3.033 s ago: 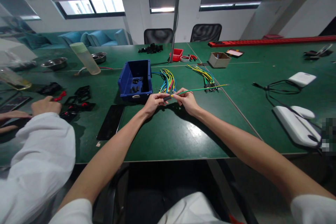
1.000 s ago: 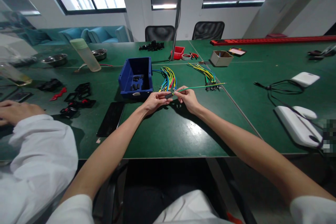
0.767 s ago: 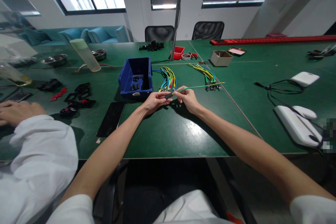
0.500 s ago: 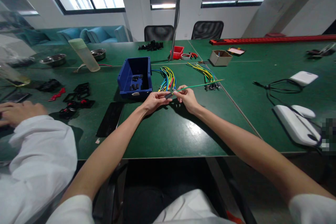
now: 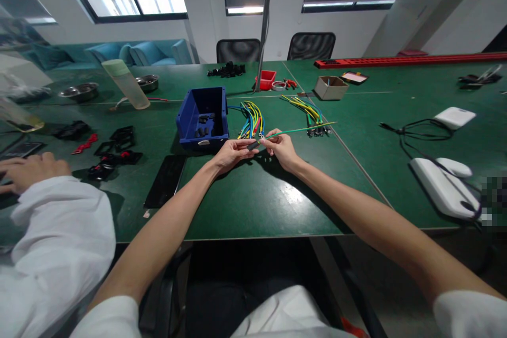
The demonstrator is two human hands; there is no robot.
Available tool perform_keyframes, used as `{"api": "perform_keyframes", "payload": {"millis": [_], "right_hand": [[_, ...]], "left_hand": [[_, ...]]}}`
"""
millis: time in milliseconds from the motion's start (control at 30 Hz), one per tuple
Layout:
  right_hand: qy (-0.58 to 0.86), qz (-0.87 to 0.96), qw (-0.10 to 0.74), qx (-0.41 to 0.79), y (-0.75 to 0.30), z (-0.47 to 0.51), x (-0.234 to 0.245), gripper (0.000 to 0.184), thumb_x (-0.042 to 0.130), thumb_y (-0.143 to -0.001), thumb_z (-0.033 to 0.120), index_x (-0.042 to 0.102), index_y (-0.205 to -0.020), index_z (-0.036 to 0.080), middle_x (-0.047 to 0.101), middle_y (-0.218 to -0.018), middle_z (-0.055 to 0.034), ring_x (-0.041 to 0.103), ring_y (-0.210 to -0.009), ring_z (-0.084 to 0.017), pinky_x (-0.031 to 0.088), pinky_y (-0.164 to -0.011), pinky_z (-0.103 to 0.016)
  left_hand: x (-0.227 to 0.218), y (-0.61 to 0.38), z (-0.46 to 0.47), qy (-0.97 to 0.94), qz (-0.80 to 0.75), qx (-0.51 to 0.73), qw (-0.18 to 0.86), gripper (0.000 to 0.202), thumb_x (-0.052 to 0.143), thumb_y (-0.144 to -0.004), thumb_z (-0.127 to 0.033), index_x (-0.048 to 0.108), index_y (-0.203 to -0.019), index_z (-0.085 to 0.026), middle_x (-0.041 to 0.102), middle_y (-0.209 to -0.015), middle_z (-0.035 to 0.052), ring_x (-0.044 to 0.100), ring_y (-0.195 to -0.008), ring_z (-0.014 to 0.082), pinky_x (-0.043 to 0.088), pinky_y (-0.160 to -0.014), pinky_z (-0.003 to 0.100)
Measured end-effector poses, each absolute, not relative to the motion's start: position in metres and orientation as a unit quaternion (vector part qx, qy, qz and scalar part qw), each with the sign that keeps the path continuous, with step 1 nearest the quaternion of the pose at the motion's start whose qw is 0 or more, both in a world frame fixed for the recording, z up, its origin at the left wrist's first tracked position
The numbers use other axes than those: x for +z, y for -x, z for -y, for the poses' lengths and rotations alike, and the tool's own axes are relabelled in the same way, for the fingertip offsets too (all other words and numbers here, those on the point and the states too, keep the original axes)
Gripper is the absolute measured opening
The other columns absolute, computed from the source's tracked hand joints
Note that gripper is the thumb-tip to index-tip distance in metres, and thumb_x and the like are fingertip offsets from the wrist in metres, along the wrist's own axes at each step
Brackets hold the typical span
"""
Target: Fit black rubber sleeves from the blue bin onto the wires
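My left hand (image 5: 230,152) pinches a short black sleeve (image 5: 252,144) just above the green table. My right hand (image 5: 281,148) pinches a thin green wire (image 5: 304,129) near its left end, which meets the sleeve. The wire runs out to the right over the table. Just behind my hands lies a bundle of blue, yellow and green wires (image 5: 252,119). A blue bin (image 5: 203,118) with several small black pieces stands to the left of that bundle.
A second wire bundle (image 5: 310,113) lies behind the right hand. A black phone (image 5: 163,181) lies at front left. A co-worker's white sleeve (image 5: 55,243) and hand (image 5: 27,170) are at the left, near black and red parts (image 5: 113,150). White devices (image 5: 441,189) with cables sit right.
My hands have stayed at the same spot, still holding the sleeve and the wire end together. The co-worker's hand at the left has shifted slightly.
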State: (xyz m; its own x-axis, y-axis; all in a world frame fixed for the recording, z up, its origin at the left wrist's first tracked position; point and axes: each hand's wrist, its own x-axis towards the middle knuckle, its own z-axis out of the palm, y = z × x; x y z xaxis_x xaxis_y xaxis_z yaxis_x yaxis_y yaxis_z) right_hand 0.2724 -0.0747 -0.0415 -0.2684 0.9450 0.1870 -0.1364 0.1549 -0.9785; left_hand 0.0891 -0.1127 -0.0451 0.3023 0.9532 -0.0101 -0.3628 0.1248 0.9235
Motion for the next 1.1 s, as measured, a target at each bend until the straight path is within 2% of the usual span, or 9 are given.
{"api": "perform_keyframes", "payload": {"millis": [267,1100], "right_hand": [[0.350,0.596,0.479,0.541,-0.2718,0.0775,-0.0412,0.043,0.076,-0.061,0.050,0.049,-0.077,0.020,0.050,-0.050,0.0062,0.044,-0.042,-0.008,0.030,-0.040,-0.020],[0.348,0.573,0.494,0.554,-0.2733,0.0720,-0.0446,0.035,0.080,-0.059,0.042,0.056,-0.070,0.019,0.052,-0.051,0.0042,0.042,-0.042,-0.008,0.031,-0.040,-0.022]], "left_hand": [[-0.0458,-0.0887,0.1126,-0.443,-0.331,0.488,0.675,0.049,0.082,-0.059,-0.021,0.069,-0.106,-0.014,0.068,-0.110,0.0137,0.068,-0.090,0.0204,0.045,-0.095,0.038],[-0.0419,-0.0871,0.1135,-0.454,-0.340,0.473,0.674,0.050,0.082,-0.060,-0.019,0.068,-0.108,-0.016,0.068,-0.110,0.0130,0.067,-0.094,0.0206,0.046,-0.090,0.033]]}}
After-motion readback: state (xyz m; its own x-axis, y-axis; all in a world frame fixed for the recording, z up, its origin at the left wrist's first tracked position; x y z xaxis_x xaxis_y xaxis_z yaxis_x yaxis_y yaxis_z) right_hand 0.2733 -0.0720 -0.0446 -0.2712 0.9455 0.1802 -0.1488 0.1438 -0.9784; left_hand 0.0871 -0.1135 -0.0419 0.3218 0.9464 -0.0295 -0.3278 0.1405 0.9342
